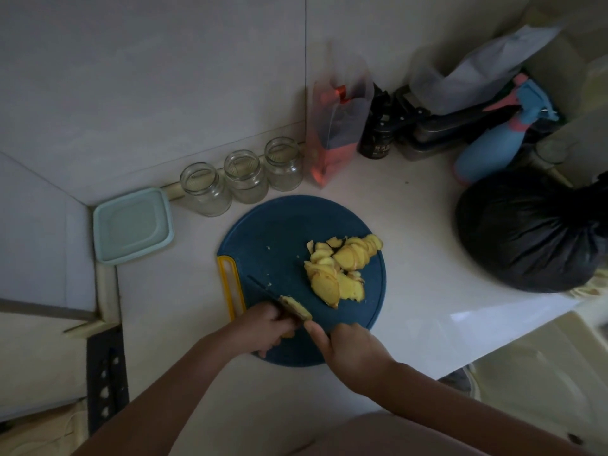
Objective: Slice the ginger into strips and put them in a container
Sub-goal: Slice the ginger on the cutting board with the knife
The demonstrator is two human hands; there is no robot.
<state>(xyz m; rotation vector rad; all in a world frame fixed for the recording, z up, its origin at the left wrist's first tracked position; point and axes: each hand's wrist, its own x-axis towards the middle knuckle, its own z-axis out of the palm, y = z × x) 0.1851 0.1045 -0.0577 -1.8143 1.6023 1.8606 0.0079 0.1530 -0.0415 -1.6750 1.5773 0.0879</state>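
Observation:
A round blue cutting board (279,232) lies on the pale counter. On its right half sits a pile of yellow ginger slices (339,268). A small ginger piece (297,309) lies at the board's near edge, against a dark knife (263,287) whose blade points up and left. My left hand (265,327) grips the knife's handle. My right hand (348,348) reaches in from the right and holds the near end of the ginger piece with its thumb stretched out. A pale green lidded container (131,225) stands left of the board.
Three open glass jars (241,176) line the wall behind the board. A clear bag with red contents (332,136), dark bottles (375,136), a blue spray bottle (493,139) and a knotted black bag (526,232) crowd the back right. The counter edge runs at right.

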